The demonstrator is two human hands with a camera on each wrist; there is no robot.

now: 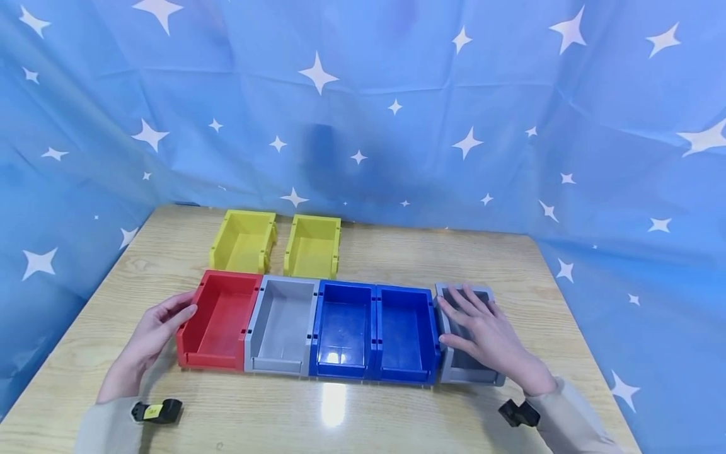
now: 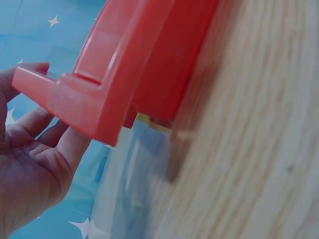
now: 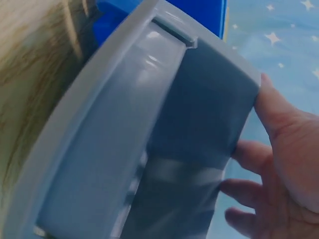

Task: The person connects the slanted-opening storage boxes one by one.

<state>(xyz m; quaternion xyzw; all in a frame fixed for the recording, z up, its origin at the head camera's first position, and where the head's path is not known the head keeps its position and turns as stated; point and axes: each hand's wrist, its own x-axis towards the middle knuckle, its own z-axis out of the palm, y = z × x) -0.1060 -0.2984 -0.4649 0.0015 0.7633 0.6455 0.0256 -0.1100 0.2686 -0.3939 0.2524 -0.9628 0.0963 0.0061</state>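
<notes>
A row of joined-looking open-front bins runs across the table: a red bin (image 1: 229, 309), a light grey bin (image 1: 283, 321), a blue bin (image 1: 345, 321) and another blue bin (image 1: 405, 328). My left hand (image 1: 155, 331) touches the outer left side of the red bin, thumb at its rim. At the right end sits a second grey bin (image 1: 473, 376), angled slightly beside the blue one. My right hand (image 1: 482, 331) lies over this grey bin with fingers spread. In the right wrist view, my right thumb and fingertips touch the grey bin's (image 3: 199, 99) edges.
Behind the row, two yellow bins (image 1: 244, 243) stand apart at the back left of the wooden table (image 1: 272, 416). A blue curtain (image 1: 363, 113) with white stars hangs around the table's back and sides.
</notes>
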